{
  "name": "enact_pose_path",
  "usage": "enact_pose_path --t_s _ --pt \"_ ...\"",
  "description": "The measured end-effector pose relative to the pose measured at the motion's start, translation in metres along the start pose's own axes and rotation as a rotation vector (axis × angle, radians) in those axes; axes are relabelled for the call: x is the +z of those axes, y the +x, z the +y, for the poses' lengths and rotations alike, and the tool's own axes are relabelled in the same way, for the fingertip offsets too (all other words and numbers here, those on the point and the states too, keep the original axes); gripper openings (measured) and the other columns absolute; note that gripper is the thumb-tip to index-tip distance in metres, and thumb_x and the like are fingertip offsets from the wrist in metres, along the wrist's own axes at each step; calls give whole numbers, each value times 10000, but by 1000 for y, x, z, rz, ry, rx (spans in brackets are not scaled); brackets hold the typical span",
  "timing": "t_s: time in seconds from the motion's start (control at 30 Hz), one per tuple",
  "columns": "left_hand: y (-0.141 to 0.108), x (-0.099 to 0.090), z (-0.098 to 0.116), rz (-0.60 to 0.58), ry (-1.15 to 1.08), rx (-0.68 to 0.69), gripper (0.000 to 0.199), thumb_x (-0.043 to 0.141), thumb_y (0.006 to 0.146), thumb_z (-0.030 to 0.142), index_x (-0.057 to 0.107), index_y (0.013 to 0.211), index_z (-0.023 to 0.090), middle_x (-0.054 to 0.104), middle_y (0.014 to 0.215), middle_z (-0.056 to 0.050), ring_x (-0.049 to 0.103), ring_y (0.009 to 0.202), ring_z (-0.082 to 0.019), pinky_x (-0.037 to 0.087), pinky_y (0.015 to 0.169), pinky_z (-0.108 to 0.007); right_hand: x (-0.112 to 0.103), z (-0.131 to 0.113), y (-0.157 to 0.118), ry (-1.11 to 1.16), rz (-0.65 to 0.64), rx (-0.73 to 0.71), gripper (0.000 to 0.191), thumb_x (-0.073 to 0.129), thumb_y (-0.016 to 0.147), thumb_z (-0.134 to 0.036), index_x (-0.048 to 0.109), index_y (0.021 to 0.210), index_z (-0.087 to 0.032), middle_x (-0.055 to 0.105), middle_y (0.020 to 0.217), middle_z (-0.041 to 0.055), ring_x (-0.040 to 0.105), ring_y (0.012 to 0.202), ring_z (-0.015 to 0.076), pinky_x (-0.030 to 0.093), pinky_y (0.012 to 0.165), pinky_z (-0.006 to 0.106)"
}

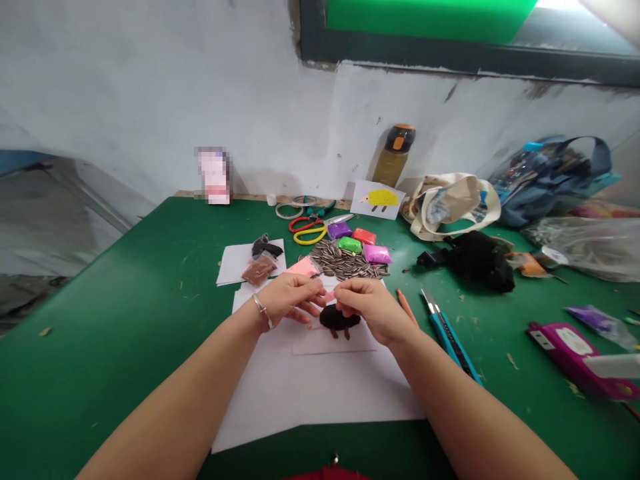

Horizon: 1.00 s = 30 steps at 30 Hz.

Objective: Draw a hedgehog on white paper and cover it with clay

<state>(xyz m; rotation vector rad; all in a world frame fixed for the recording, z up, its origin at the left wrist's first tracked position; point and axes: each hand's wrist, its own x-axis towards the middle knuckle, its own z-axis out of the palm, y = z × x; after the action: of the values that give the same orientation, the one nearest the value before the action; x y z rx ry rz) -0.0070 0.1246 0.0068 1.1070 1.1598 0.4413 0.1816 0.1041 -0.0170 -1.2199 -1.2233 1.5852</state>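
Observation:
Above the white paper [280, 387], both hands meet at a small piece of pink clay [329, 295]. My left hand [289, 298], with a bracelet at the wrist, has its thumb and forefinger at the left side of the clay; its other fingers are loosely spread. My right hand [373, 308] pinches at the clay's right side, partly hiding it. Just below lies a flat black clay shape [339, 319] with two brown legs, on a smaller white card [320, 343]. Behind my hands are a pink clay packet [304, 267] and a heap of striped sunflower seeds [345, 260].
A teal utility knife [450, 337] and an orange pencil [407, 307] lie at right. Behind are scissors [310, 233], coloured clay packs [350, 243], a yellow hedgehog card [379, 199] and a bottle [395, 157]. Bags [450, 203] and a magenta glue gun [575, 353] occupy the right side.

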Motion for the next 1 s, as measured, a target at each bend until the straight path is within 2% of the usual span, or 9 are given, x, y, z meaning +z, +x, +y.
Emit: enact_pose_path --t_s 0.17,0.37,0.53,0.73,1.0 --pt "1 2 -2 -47 67 41 264 734 684 387 690 795 151 666 788 -39 617 692 -146 489 567 -240 4 -1 -2 -39 -13 17 166 645 706 -316 684 682 -157 596 599 1 465 537 97 351 511 236" --pt "4 7 -5 2 164 93 242 688 722 374 671 679 137 620 587 -18 572 554 -116 438 501 -209 7 0 -2 -91 9 15 152 640 700 -305 694 699 -163 614 620 5 482 548 103 371 515 236" --pt "5 5 -6 -19 154 107 254 690 719 389 671 668 141 615 577 -14 560 543 -107 423 490 -196 6 1 -1 -95 20 18 151 635 701 -306 690 696 -165 614 617 4 484 539 102 373 498 230" --pt "4 5 -7 -47 85 73 279 726 683 425 684 725 152 664 715 -35 609 638 -134 461 525 -217 6 2 0 -81 26 16 119 627 701 -277 669 666 -172 587 580 -8 479 527 105 370 487 233" --pt "7 8 -7 0 127 154 229 687 725 360 672 678 137 613 568 -8 556 532 -107 404 482 -201 7 1 -1 -114 9 -7 145 615 719 -284 666 659 -162 589 600 -5 474 547 99 354 503 225"
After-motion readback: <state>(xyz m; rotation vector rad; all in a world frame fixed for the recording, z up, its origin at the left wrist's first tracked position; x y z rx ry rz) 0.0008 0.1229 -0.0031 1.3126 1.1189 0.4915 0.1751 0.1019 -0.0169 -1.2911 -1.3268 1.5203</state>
